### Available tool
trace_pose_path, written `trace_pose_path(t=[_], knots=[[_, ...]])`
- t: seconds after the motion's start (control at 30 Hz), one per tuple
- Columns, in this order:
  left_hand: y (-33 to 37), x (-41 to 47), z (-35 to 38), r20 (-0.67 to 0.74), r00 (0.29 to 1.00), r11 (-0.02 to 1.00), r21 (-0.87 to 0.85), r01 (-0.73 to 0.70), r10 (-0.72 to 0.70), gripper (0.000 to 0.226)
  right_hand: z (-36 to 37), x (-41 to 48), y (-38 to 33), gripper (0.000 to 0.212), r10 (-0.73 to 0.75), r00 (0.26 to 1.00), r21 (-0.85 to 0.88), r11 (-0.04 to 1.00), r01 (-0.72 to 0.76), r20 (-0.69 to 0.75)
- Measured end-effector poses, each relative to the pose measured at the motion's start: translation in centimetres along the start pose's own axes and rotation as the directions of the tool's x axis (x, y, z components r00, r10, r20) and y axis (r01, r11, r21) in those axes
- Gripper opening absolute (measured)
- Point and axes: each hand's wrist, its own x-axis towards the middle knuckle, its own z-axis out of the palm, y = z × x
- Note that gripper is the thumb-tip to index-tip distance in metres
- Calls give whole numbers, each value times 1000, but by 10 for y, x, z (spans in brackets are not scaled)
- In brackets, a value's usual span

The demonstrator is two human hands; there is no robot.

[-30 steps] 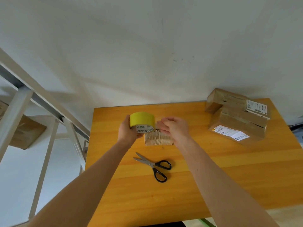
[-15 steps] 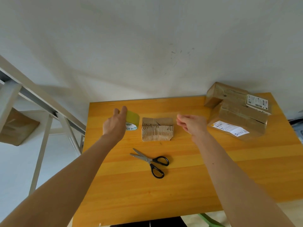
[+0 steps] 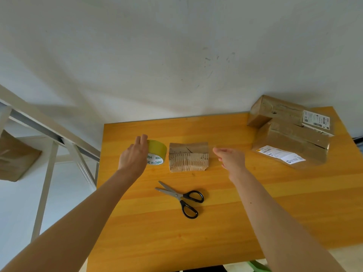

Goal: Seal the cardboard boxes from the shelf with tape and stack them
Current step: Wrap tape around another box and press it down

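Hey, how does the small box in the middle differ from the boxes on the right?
The middle box lies alone on the table; the right boxes are stacked. The middle box shows no label; the right boxes carry white labels. All are brown cardboard.

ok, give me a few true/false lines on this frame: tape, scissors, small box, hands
1. The scissors lie on the table, nearer the person than the small box. True.
2. The tape roll sits to the left of the small box, at the left hand. True.
3. The right hand holds the scissors. False: it holds nothing and hovers with relaxed fingers to the right of the small box.
4. The small box sits on top of the stacked boxes. False: it lies alone mid-table, while the stack is at the far right corner.
5. The scissors have red handles. False: they are black.
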Motion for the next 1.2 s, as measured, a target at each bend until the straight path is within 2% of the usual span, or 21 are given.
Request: trace_pose_path(t=[0.4, 0.63, 1.2], knots=[[-1, -1, 5, 21, 999, 1000, -2, -30, 30, 44, -2, 10, 1, 7, -7, 1000, 1, 1000, 7, 30], [-5, 0, 4, -33, 998, 997, -43, -60, 59, 39, 0, 9, 7, 12, -3, 1000, 40, 999, 2, 25], [-7, 5, 20, -19, 998, 996, -68, -59, 58, 40, 5, 18, 11, 14, 21, 1000, 66, 998, -22, 23]])
